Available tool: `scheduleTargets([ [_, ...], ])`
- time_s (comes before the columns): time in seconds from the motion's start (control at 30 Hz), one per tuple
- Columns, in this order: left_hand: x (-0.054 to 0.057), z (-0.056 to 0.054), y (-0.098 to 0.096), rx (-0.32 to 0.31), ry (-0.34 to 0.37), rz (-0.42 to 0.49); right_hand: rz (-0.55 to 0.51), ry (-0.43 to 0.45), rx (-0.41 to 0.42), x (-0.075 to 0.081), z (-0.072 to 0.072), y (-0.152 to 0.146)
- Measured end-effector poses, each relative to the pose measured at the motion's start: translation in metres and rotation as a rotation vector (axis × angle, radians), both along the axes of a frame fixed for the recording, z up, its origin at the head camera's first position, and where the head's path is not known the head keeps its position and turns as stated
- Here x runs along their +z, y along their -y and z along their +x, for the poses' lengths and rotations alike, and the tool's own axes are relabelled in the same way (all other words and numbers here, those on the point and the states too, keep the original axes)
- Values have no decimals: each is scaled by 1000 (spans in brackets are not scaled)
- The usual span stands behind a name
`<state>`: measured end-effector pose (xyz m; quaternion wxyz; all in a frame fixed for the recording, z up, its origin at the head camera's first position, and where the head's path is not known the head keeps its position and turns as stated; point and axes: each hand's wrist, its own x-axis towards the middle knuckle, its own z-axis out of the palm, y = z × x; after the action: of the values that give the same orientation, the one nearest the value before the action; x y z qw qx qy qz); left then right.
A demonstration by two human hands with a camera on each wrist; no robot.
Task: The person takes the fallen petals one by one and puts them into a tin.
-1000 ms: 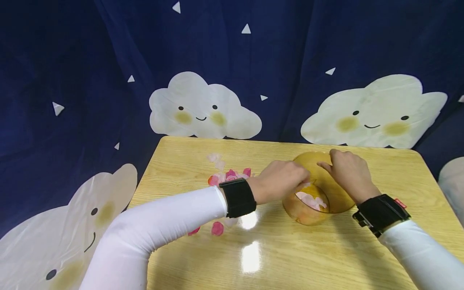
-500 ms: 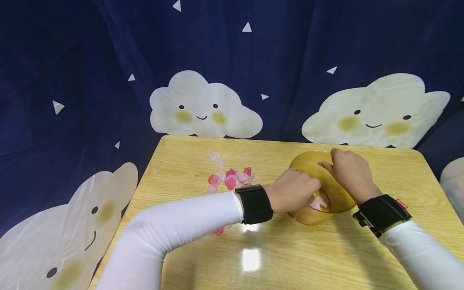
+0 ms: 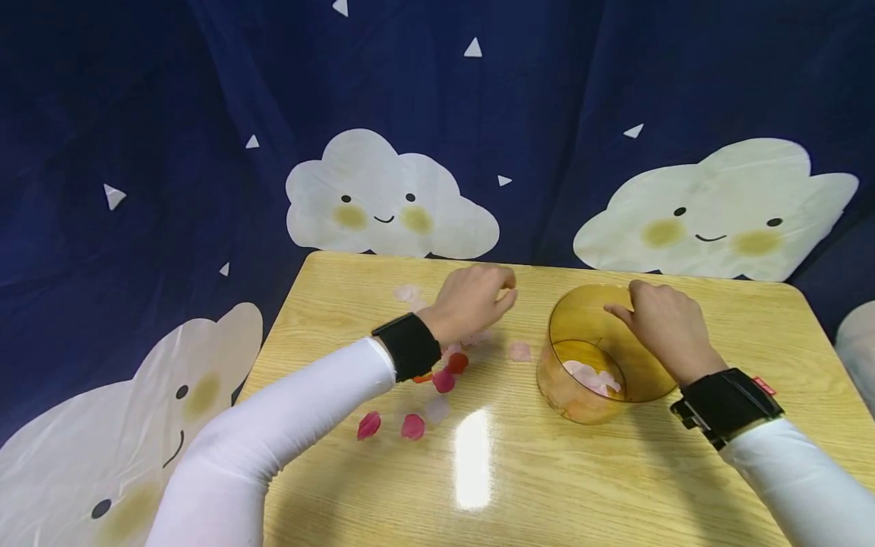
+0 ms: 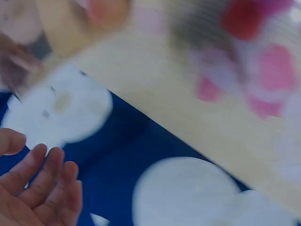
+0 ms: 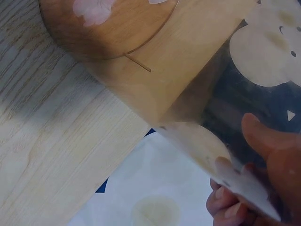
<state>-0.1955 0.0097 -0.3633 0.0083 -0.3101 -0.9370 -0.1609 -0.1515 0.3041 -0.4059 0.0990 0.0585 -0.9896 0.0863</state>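
Behind everything we see the curtain [image 3: 533, 91], dark blue; before it lies the table [image 3: 547, 486], wood-grained. White sleeves [image 3: 270, 448] reach across it. The bowl [image 3: 581, 319], clear amber, sits on the right part of the table; we cannot settle whether it is fully upright or slightly tilted. The right hand [image 3: 668, 328] grips the bowl by its rim at 1 place, thumb inside the wall, fingers [image 5: 228, 209] outside. The left hand [image 3: 472, 300] is over the loose petals, between them and the curtain; its fingers are gently bent and parted from the thumb, and we find nothing in them. Black wristbands [image 3: 408, 346] circle both wrists. Smallest are the petals: a pale pink heap [image 3: 591, 377] on the bowl's floor, and loose petals [image 3: 412, 427] in pink, red and white to the left, partly hidden by the left hand. 1 pale petal [image 3: 519, 351] shows between that cluster and the bowl; we cannot tell whether it touches the table.

We judge 3 risks. A pull by the right hand, acting at 1 side only, could tip the bowl. The left sleeve, passing low, could drag petals along. Thin petals may escape a loose pinch, or cling together.
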Motion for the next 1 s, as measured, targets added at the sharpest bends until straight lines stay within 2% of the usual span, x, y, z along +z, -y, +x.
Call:
scheduleTargets([
  [0.17,-21,-18,49,195,112,-47,0,3,4,0,0,0],
  [0.27,-38,-23,74,249,147,-120,1,6,3,0,0,0],
  [0.47,-77,-22,112,274,187,-212,-2,6,2,0,-1,0],
  [0.63,-102,-17,128,296,184,-208,-3,-4,1,0,0,0],
  [0.8,-118,-12,131,300,145,-220,-1,-7,3,-1,0,0],
  [1.0,-126,-8,132,296,107,-223,2,-8,7,-1,1,0],
])
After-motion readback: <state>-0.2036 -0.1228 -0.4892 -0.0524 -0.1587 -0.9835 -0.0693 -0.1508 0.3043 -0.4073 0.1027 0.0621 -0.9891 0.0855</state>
